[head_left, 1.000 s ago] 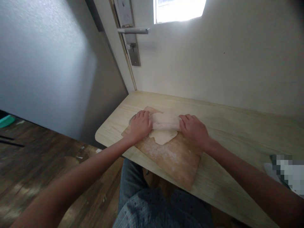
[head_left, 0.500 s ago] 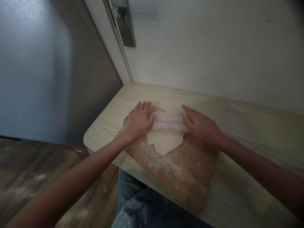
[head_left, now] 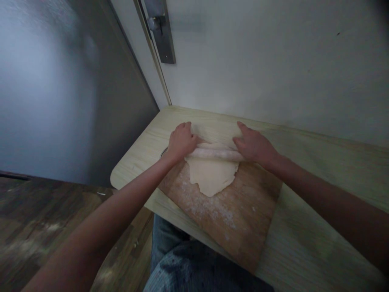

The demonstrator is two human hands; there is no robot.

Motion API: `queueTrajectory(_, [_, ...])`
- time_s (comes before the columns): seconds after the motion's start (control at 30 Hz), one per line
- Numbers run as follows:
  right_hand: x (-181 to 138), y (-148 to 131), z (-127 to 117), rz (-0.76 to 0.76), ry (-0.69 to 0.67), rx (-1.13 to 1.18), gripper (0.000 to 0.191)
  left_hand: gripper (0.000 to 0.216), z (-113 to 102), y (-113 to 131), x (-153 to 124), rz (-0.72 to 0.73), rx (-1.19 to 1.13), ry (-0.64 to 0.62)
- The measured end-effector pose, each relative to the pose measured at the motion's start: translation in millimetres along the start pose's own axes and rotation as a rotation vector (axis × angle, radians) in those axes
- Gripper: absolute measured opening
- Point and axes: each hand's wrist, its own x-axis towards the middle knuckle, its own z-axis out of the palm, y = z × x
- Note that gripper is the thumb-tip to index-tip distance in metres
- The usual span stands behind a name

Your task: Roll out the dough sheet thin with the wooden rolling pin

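A flat, ragged-edged sheet of dough (head_left: 211, 178) lies on a floured wooden board (head_left: 240, 227). Across its far part rests a pale rolling pin (head_left: 215, 153). My left hand (head_left: 183, 141) is on the pin's left end, its fingers bent over it. At the right end, my right hand (head_left: 253, 145) holds the pin, with the index finger stretched forward and the thumb toward the dough. Both hands hide the pin's ends. A strip of dough shows beyond the pin.
The board sits on a pale wooden table (head_left: 306, 243) against a white door (head_left: 258, 73) with a metal handle plate (head_left: 164, 44). A grey shiny panel (head_left: 45, 101) stands at the left. Behind my left wrist, a round metal rim (head_left: 163, 153) partly shows.
Both hands and the rolling pin have moved away from me over the dough, toward the door. More of the near part of the dough now shows.
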Motion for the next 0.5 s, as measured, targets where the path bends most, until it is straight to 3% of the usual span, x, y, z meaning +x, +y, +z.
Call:
queueTrajectory(0.17, [-7, -4, -4, 0.034, 0.044, -0.029, 0.054, 0.041, 3, -2, 1, -0.048, 0.000, 0.032])
queueTrajectory(0.5, [-30, -8, -3, 0.079, 0.004, -0.054, 0.053, 0.036, -7, 4, -20, -0.082, 0.090, -0.070])
